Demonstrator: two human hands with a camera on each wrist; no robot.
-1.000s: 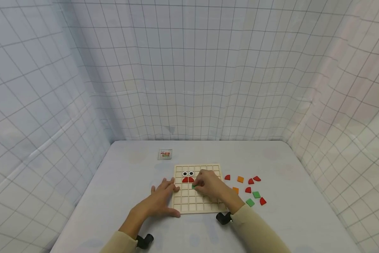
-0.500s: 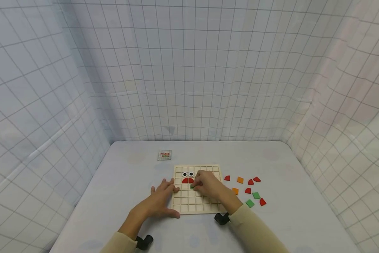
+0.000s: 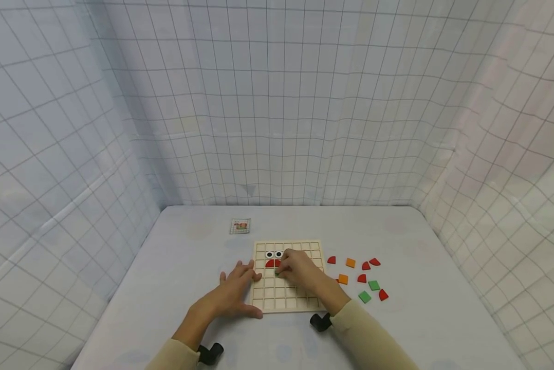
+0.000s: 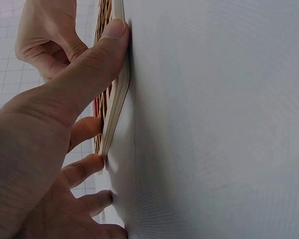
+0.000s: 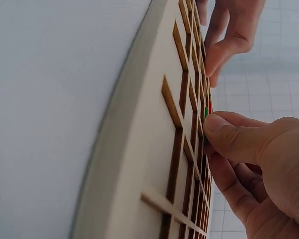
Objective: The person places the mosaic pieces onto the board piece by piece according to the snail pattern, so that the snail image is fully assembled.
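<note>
A green tile (image 3: 277,274), mostly covered, was pinched by the right hand (image 3: 300,269) at the grid board (image 3: 270,293), just below two red pieces (image 3: 270,263); whether it was seated could not be told. The board's left edge was touched by the left hand (image 3: 235,292), fingers spread. A card's (image 3: 240,226) picture on the counter (image 3: 189,267) was barely made out.

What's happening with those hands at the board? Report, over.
Left hand touching edge of pale wooden grid board. Right hand pinching small green piece, shape mostly hidden. Nothing visibly in the way.
</note>
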